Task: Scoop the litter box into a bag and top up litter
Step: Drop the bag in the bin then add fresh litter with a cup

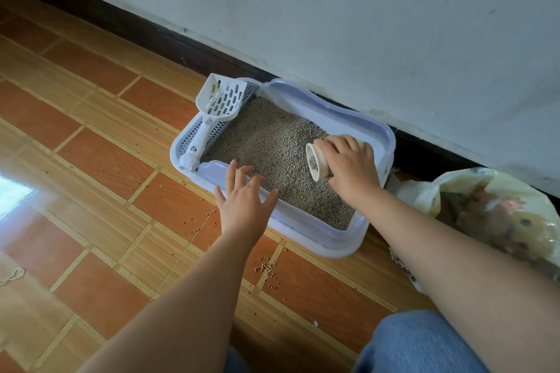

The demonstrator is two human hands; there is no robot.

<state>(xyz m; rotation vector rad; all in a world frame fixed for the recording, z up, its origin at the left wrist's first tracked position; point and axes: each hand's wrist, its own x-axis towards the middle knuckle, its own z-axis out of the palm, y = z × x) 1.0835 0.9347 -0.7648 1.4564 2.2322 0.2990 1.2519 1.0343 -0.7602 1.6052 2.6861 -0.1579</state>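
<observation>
Orange-brown tiled floor (91,160) runs up to a pale grey wall (394,24), and from the head view I have the pale lavender plastic litter box (333,244) set along that wall, its long axis running from far left to near right.

It holds a fairly even bed of grey-brown litter granules (266,136). At its far-left end a white slotted plastic scoop (222,100) lies on the grid ledge, untouched. My right hand (351,163) is over the box's right end, fingers curled round a small cream cup (316,162). The cup is tipped on its side with its mouth facing the scoop end, and a few granules show inside. I judge this to be the topping-up step, with the cup nearly emptied.

My left hand (242,206) is at the box's near rim, fingers spread and holding nothing; it looks to touch the rim, but I can't be sure. It is the hand nearer the scoop.

Just right of the box sits a crumpled yellowish plastic bag (497,209), nearer my right hand. Loose spilled granules (266,266) dot the tiles in front of the box.
</observation>
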